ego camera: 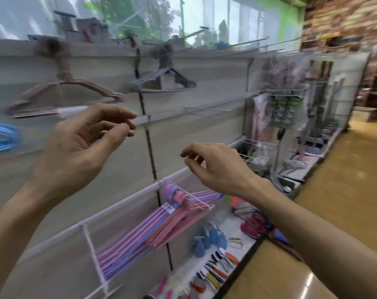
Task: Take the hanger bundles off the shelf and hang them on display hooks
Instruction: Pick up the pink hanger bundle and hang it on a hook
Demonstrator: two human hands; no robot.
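A pink hanger bundle (62, 98) hangs on a display hook at the upper left of the panel wall. A grey hanger bundle (163, 83) hangs beside it to the right. A blue hanger bundle (2, 137) shows at the far left edge. Lower down, pink and purple hanger bundles (161, 225) hang from a white hook. My left hand (81, 139) is raised just below the pink bundle, fingers loosely curled, holding nothing. My right hand (215, 167) hovers above the pink and purple bundles, fingers relaxed and empty. An empty wire hook (207, 111) juts out at mid height.
The bottom shelf (246, 240) carries small goods: blue items, brushes, clips. Wire baskets (258, 152) and packaged goods (284, 113) hang to the right. A wooden aisle floor (334, 201) runs along the right side. The view is blurred by motion.
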